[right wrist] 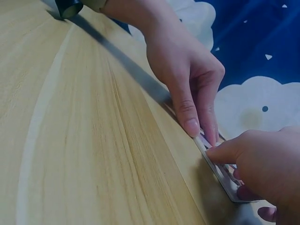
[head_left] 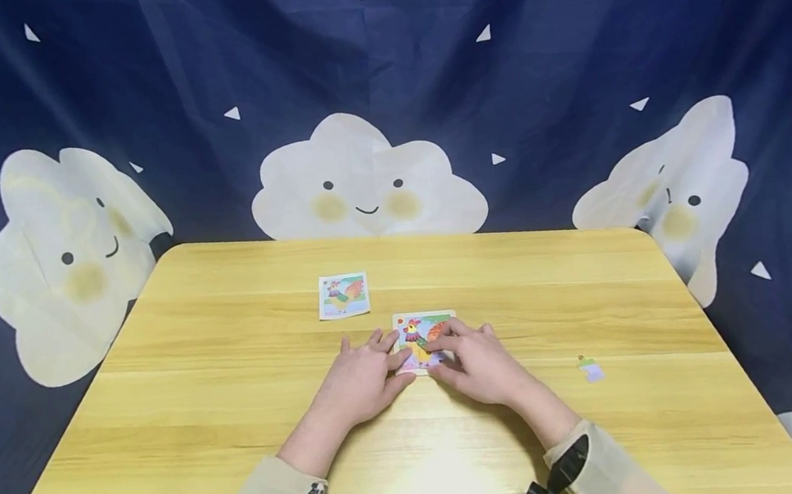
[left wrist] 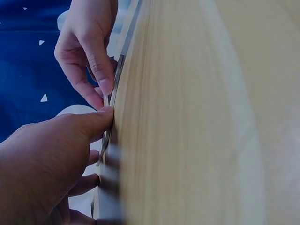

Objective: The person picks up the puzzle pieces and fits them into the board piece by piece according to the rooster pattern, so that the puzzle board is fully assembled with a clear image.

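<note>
A small square jigsaw puzzle [head_left: 412,334] with a colourful rooster picture lies on the table between both hands. My left hand [head_left: 358,377] holds its left side, thumb by the near edge and index finger over the picture. From the right, my right hand [head_left: 481,358] grips the puzzle with bent fingers on its face and the thumb low at the near edge; this hand hides the right part. In the right wrist view the light rim of the puzzle [right wrist: 227,185] shows under the fingers. A loose green and lilac puzzle piece [head_left: 592,369] lies off to the right.
A square picture card [head_left: 343,296] with the same rooster lies farther back, left of the puzzle. The wooden table [head_left: 229,333] has rounded far corners. Behind it hangs a dark blue curtain [head_left: 314,59] printed with clouds and white triangles.
</note>
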Motion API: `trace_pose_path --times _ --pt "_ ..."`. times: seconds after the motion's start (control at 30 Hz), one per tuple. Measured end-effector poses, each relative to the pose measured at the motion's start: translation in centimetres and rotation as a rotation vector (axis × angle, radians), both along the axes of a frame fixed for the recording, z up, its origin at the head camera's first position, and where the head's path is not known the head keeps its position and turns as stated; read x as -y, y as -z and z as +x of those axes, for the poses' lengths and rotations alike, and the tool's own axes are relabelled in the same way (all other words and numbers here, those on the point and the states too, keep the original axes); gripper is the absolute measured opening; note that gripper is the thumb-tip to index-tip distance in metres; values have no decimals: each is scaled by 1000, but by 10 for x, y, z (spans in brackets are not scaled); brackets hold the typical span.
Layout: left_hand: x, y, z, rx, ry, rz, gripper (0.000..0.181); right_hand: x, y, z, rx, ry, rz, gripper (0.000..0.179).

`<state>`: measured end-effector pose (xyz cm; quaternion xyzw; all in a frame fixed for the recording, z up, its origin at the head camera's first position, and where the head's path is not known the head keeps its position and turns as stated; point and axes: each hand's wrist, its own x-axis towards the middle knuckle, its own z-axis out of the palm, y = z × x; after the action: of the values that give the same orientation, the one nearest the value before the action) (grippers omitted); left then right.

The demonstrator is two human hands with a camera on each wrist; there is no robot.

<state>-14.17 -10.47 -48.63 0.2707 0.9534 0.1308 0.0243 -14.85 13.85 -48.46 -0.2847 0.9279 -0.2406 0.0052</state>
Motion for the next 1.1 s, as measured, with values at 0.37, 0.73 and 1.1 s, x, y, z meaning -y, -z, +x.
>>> trace_pose_path --times 0.37,0.73,1.1 --pt "-6 -6 2 -6 -10 -34 48 -7 7 2 -2 -9 -62 32" --pt "-21 1 5 -22 -5 -14 46 -8 10 1 5 -12 -111 31" --pt "-22 1 5 14 -24 7 45 -5 11 -1 89 57 -235 23"
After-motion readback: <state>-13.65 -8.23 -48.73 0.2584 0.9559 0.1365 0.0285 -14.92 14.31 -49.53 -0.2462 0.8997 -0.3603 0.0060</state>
